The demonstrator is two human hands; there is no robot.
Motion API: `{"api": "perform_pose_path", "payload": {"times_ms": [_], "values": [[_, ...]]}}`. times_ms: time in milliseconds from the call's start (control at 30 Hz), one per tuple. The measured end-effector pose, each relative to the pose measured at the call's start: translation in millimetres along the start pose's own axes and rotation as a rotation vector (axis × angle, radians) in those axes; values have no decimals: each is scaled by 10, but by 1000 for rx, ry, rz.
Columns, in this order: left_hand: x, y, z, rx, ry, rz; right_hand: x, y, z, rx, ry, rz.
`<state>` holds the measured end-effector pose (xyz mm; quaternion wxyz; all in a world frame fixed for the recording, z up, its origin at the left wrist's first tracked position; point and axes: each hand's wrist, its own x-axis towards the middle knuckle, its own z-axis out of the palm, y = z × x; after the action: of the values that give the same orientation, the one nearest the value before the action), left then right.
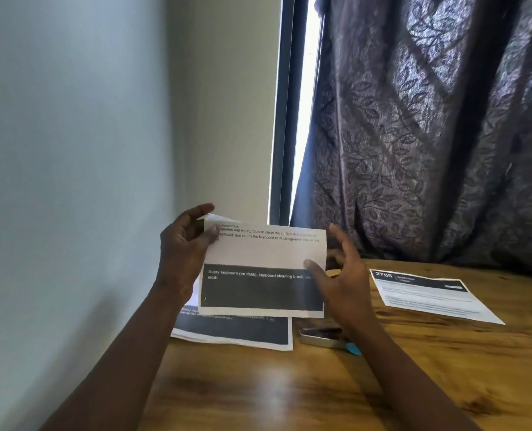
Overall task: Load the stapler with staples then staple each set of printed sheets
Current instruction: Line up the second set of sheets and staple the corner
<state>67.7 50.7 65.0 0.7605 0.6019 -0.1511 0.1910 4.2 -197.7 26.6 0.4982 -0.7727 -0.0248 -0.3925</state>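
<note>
White printed sheets are held raised over the wooden worktop. They are pinched at the 10 o'clock corner by the left hand, probably to square them for stapling. The 3 o'clock edge is steadied by the right hand, grip wide. The stapler is laid flat at 5 o'clock.

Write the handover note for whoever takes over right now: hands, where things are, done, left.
Left hand pinches the top left corner of the held set.
Right hand rests its thumb on that set's right edge, fingers spread.
The stapler lies on the table under the right wrist.
A second set lies beneath the held one, a third set further right.
Done: cannot tell if the stapler is loaded or any set stapled.
Left: check, then staple the sets.
</note>
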Motion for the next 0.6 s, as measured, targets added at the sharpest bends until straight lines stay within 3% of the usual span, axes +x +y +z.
{"api": "perform_pose_path", "payload": {"times_ms": [133, 267, 367, 467, 600], "values": [[18, -39, 30, 409, -62, 229, 76, -26, -104, -44, -7, -56], [-56, -72, 92, 783, 45, 504, 120, 83, -194, -225, 13, -139], [-155, -107, 153, 795, 81, 573, 147, 115, -244, -226, 61, -166], [-213, -153, 216, 663, 68, 546, 177, 92, -270, -138, 152, -147], [-243, -211, 284, 524, 21, 491, 157, -46, -302, 16, 231, 83]]}}
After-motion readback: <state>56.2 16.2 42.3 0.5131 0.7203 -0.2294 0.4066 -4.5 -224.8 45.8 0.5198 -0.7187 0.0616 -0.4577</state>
